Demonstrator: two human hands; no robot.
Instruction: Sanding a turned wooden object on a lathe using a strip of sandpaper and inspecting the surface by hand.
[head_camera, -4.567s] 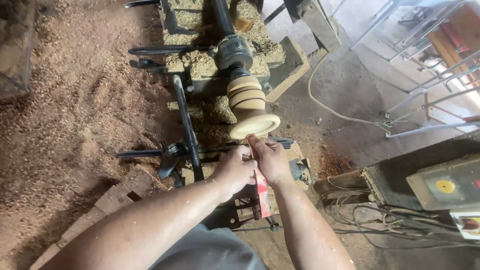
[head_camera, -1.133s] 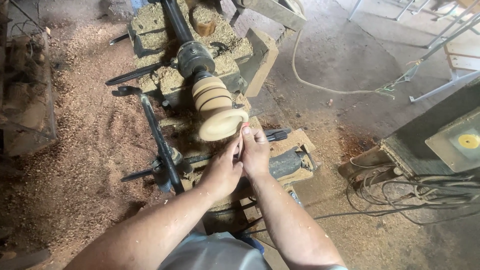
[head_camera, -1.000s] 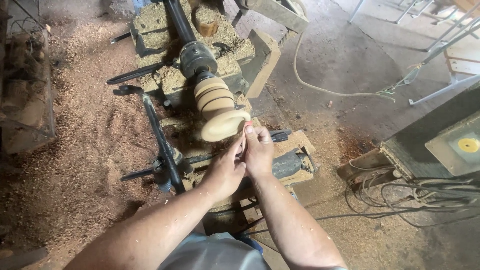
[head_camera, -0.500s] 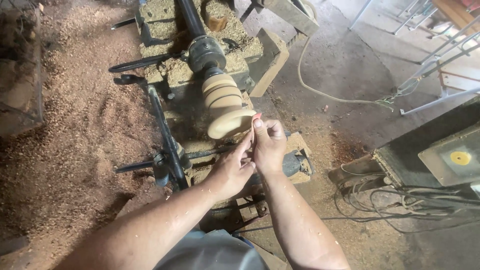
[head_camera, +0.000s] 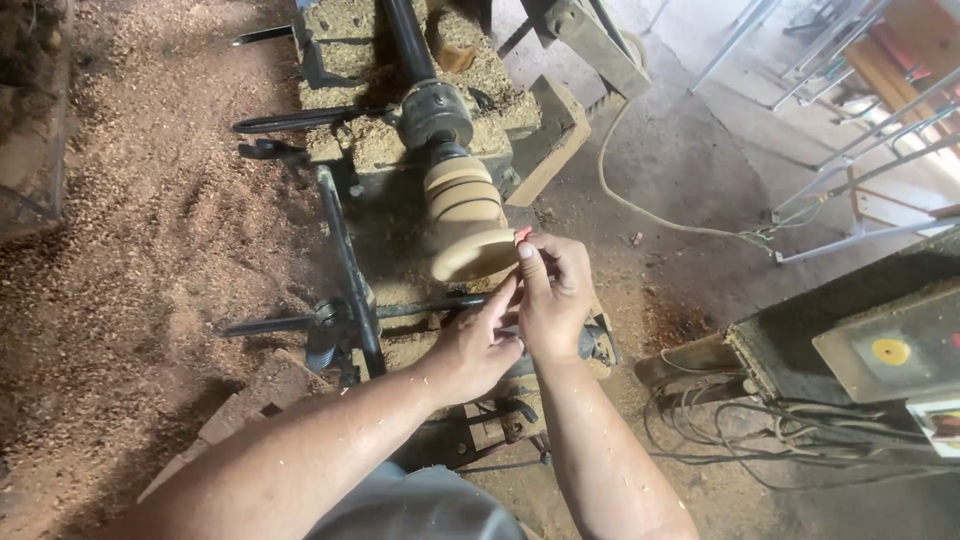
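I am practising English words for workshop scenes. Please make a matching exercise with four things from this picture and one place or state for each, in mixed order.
Things:
1. wooden workpiece
2. right hand
3. sawdust
4. yellow disc

Places or states:
a. spread over the floor
b. on a grey box at the edge
c. mounted on the lathe
d. fingertips at the flared rim, pinching something small and red

Pairs: 1-c, 2-d, 3-a, 4-b

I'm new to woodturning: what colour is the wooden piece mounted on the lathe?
Pale tan turned wooden piece with darker groove bands; seen in the head view.
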